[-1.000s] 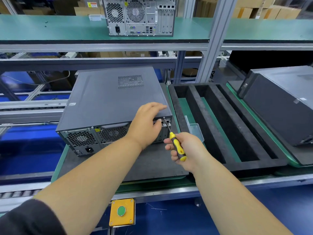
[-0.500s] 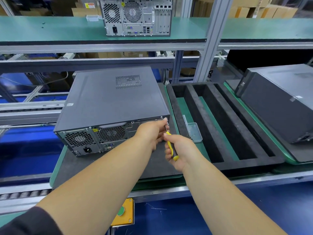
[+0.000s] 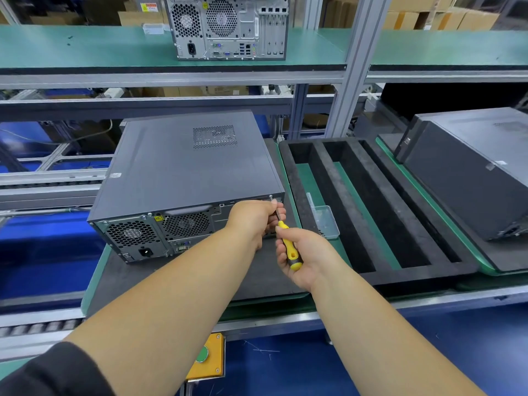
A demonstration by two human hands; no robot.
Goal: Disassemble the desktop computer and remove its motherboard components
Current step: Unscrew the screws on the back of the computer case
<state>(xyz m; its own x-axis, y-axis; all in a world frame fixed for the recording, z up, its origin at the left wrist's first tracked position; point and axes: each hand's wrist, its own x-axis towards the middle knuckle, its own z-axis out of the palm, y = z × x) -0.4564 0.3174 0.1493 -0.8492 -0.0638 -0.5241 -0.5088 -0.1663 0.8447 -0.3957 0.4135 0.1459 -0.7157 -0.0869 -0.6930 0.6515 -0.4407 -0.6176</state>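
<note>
A dark grey desktop computer lies on its side on a dark mat on the table, its rear panel with fan grilles and the power socket facing the person. The right hand curls round the yellow-and-black handle of a screwdriver, whose thin shaft angles up toward the top right corner of the rear panel, where a small screw sits. The left hand is at that same corner, its fingers curled and pinching the shaft near the tip (the tip itself is hidden behind them). Just right of the computer lies a black foam tray with long slots, and a small clear plastic box rests in its nearest slot. A second dark computer case lies at the far right. On the upper shelf stands another computer, rear panel toward the camera.
</note>
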